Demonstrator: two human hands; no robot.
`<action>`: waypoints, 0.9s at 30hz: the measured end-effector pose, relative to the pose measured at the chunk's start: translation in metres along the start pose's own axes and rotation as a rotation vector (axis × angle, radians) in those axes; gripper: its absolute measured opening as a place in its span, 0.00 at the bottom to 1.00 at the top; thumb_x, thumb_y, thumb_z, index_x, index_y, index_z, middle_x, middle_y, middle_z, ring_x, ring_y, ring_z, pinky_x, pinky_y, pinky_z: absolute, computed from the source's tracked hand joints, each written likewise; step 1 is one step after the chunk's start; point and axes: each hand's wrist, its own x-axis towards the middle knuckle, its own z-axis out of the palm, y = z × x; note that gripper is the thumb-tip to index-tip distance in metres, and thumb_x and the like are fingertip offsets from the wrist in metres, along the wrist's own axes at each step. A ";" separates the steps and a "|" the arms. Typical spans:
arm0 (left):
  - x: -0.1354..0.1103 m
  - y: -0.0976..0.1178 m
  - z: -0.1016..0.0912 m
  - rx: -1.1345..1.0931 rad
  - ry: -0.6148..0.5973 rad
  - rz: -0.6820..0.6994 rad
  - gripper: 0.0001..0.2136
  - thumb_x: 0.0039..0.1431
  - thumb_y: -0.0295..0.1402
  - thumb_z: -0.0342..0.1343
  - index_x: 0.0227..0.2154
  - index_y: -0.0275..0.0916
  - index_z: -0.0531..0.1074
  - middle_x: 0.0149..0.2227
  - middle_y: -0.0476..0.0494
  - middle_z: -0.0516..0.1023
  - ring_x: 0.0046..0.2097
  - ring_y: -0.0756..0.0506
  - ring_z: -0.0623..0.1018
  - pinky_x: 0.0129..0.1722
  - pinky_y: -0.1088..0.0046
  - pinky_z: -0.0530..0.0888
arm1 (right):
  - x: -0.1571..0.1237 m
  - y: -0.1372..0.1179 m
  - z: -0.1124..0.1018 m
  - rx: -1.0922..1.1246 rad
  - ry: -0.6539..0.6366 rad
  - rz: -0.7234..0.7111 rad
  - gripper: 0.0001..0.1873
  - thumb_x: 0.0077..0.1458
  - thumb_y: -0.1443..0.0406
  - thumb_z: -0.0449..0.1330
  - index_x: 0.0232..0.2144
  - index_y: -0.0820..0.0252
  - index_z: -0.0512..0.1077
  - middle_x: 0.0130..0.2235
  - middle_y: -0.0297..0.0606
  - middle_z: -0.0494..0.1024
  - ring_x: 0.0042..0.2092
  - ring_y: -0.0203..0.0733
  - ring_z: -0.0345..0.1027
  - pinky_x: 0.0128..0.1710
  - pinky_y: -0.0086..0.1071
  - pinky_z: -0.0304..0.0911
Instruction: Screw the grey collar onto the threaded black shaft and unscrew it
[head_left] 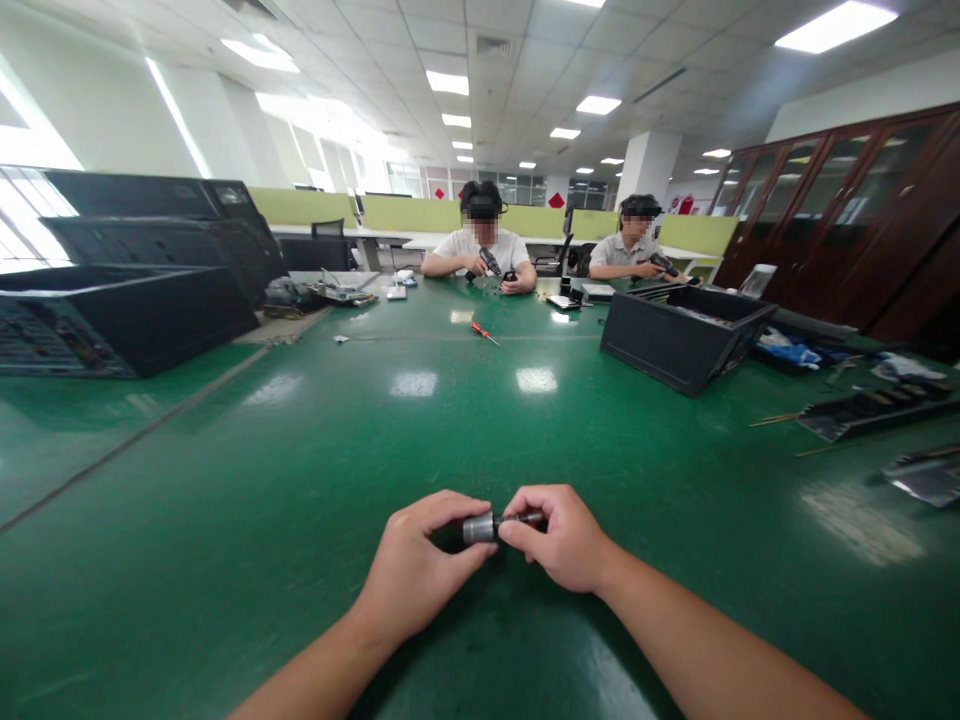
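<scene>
Low in the middle of the view, a short grey metal cylinder (478, 528) lies level above the green table, with a thin dark rod (531, 518) reaching out of its right end. My left hand (420, 550) grips the cylinder between thumb and fingers. Thumb and bent fingers of my right hand (559, 535) pinch the rod close to the cylinder. The rod's far tip is partly covered by my right fingers. Whether rod and cylinder are one piece, I cannot tell.
An orange screwdriver (484, 333) lies farther up the green table (360, 430). Dark computer cases flank it, left (187, 310) and right (675, 340). Metal parts (870, 405) lie at right. Across the table sit two people (480, 245), (634, 250) holding power drills.
</scene>
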 end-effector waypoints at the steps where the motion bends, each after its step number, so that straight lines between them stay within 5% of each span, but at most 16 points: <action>1: 0.000 0.000 0.000 0.000 0.000 0.001 0.09 0.51 0.30 0.66 0.37 0.43 0.81 0.36 0.47 0.83 0.37 0.45 0.82 0.39 0.70 0.77 | 0.000 0.000 0.000 0.000 0.000 0.001 0.07 0.54 0.63 0.63 0.27 0.61 0.74 0.20 0.28 0.68 0.23 0.33 0.62 0.24 0.27 0.54; 27: -0.001 -0.004 -0.001 -0.016 0.028 0.039 0.12 0.52 0.33 0.68 0.41 0.45 0.80 0.37 0.47 0.82 0.39 0.45 0.80 0.40 0.70 0.75 | 0.001 0.001 0.000 0.093 0.000 0.045 0.08 0.54 0.62 0.63 0.29 0.61 0.73 0.19 0.28 0.68 0.21 0.32 0.60 0.23 0.26 0.55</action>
